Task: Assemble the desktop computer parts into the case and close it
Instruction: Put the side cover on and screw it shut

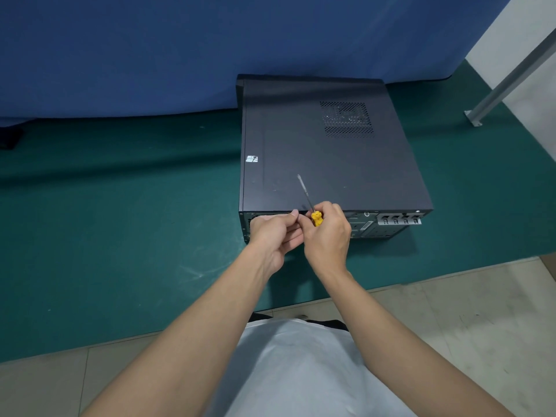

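White shirt (301, 371) closest in, two bare forearms reaching out over tile floor (451, 311) onto the green mat (120, 206). Blue curtain (150, 40) hangs behind, and a grey metal bar (511, 70) slants at far right. Nothing sits between the fingers and the case (331, 152). It lies flat just beyond the fingertips, its rear face touching or nearly touching the knuckles and its lid on top with a vent (346, 118). The right hand (328, 233) wraps the yellow handle of the screwdriver (316, 218), shaft tilting up and away over the lid. The left hand (276, 233) is curled, thumb and forefinger meeting just left of that handle; whether they pinch anything, cannot tell. One case, one screwdriver, two hands.
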`<state>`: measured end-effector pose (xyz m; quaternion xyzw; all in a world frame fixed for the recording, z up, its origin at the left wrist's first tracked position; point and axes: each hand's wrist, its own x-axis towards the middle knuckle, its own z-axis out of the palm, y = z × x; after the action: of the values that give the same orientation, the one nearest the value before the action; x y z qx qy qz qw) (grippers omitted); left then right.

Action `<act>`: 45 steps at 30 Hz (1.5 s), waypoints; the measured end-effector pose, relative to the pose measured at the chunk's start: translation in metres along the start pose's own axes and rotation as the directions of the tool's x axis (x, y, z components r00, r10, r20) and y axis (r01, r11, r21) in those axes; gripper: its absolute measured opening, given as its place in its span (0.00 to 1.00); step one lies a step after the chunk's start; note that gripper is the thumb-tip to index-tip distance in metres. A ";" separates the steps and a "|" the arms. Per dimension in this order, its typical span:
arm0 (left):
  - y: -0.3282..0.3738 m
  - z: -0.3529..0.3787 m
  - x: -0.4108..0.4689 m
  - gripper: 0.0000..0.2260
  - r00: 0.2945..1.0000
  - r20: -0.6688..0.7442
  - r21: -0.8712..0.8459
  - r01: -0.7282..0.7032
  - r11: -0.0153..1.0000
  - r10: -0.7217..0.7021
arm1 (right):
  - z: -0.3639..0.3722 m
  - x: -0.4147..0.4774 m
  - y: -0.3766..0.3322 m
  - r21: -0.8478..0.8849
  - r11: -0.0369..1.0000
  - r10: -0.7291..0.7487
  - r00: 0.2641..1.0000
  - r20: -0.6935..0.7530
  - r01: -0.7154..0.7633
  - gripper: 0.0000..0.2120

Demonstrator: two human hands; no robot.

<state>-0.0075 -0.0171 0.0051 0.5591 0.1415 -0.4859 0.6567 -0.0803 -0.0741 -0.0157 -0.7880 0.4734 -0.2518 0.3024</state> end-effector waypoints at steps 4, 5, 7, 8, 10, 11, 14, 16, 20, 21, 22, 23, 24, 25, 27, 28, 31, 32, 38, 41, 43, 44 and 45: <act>0.002 0.002 -0.001 0.04 1.000 0.002 -0.019 0.022 1.000 -0.022 | -0.002 0.003 -0.002 0.020 0.998 0.055 0.998 0.043 -0.056 0.09; 0.002 0.002 -0.001 0.05 1.000 -0.004 -0.024 0.028 0.999 -0.028 | -0.003 0.003 -0.003 0.033 0.997 0.064 0.996 0.057 -0.066 0.09; 0.004 0.002 -0.002 0.05 0.999 -0.018 -0.032 0.044 0.999 -0.044 | -0.004 0.005 -0.003 0.040 0.996 0.071 0.994 0.085 -0.074 0.09; 0.005 0.003 -0.001 0.04 0.998 -0.025 -0.035 0.049 0.998 -0.050 | -0.005 0.005 -0.003 0.039 0.996 0.073 0.992 0.099 -0.078 0.09; 0.005 0.003 -0.001 0.04 0.998 -0.033 -0.041 0.052 0.998 -0.054 | -0.008 0.006 -0.003 0.060 0.992 0.099 0.987 0.126 -0.107 0.10; 0.005 0.003 -0.001 0.04 0.998 -0.031 -0.047 0.051 0.998 -0.053 | -0.010 0.005 -0.004 0.083 0.988 0.117 0.983 0.141 -0.130 0.11; 0.004 0.002 0.000 0.04 0.999 -0.013 -0.042 0.051 0.998 -0.052 | -0.023 -0.004 0.000 0.157 0.969 0.156 0.968 0.194 -0.188 0.09; 0.004 0.002 0.000 0.04 0.998 -0.002 -0.032 0.060 0.998 -0.060 | -0.032 -0.019 0.004 0.192 0.966 0.132 0.966 0.224 -0.176 0.03; 0.004 0.003 0.000 0.04 0.998 0.000 -0.038 0.058 0.998 -0.058 | -0.040 -0.048 0.006 0.201 0.967 0.106 0.967 0.232 -0.154 0.04; 0.004 0.003 0.000 0.04 0.998 0.005 -0.037 0.059 0.998 -0.059 | -0.039 -0.053 0.007 0.210 0.964 0.109 0.966 0.234 -0.160 0.04; 0.004 0.003 0.000 0.04 0.998 0.008 -0.038 0.062 0.997 -0.062 | -0.038 -0.056 0.007 0.212 0.964 0.110 0.964 0.241 -0.163 0.04; 0.004 0.002 0.000 0.04 0.998 0.011 -0.043 0.065 0.997 -0.064 | -0.037 -0.059 0.008 0.206 0.964 0.113 0.961 0.252 -0.167 0.05; 0.004 0.002 0.000 0.04 0.998 0.013 -0.047 0.068 0.997 -0.067 | -0.036 -0.061 0.008 0.198 0.964 0.123 0.957 0.264 -0.178 0.05; 0.004 0.003 0.000 0.04 0.998 0.014 -0.046 0.068 0.997 -0.067 | -0.034 -0.062 0.009 0.192 0.962 0.136 0.953 0.271 -0.192 0.05; 0.004 0.003 0.001 0.04 0.998 0.010 -0.039 0.062 0.997 -0.062 | -0.032 -0.062 0.008 0.195 0.956 0.159 0.946 0.283 -0.219 0.06; 0.004 0.003 0.000 0.04 0.998 0.008 -0.037 0.061 0.997 -0.060 | -0.031 -0.062 0.008 0.197 0.953 0.169 0.942 0.291 -0.232 0.06; 0.004 0.003 0.000 0.04 0.998 0.009 -0.034 0.058 0.998 -0.058 | -0.028 -0.061 0.008 0.208 0.943 0.191 0.934 0.302 -0.260 0.05; 0.004 0.003 0.000 0.04 0.998 0.008 -0.033 0.056 0.998 -0.056 | -0.026 -0.061 0.008 0.213 0.940 0.195 0.933 0.302 -0.266 0.05; 0.004 0.004 0.000 0.04 0.999 0.007 -0.018 0.045 0.999 -0.044 | -0.016 -0.066 0.007 0.236 0.931 0.205 0.932 0.298 -0.280 0.05; 0.003 0.003 0.002 0.04 0.999 -0.003 -0.012 0.035 0.999 -0.035 | -0.013 -0.068 0.006 0.164 0.971 0.130 0.958 0.256 -0.175 0.05; 0.002 0.003 0.002 0.04 1.000 0.004 0.011 0.022 1.000 -0.023 | -0.012 -0.067 0.004 0.124 0.983 0.102 0.964 0.245 -0.135 0.06; 0.002 0.003 0.002 0.04 1.000 0.012 0.037 0.012 0.999 -0.012 | -0.013 -0.066 0.002 0.153 0.972 0.133 0.955 0.264 -0.177 0.06; 0.001 0.002 0.002 0.04 1.000 0.020 0.071 0.000 0.997 -0.002 | -0.014 -0.065 0.002 0.270 0.915 0.212 0.928 0.306 -0.298 0.08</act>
<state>-0.0067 -0.0200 0.0049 0.5773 0.1179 -0.4964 0.6375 -0.1183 -0.0198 -0.0144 -0.6879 0.4814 -0.1715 0.5154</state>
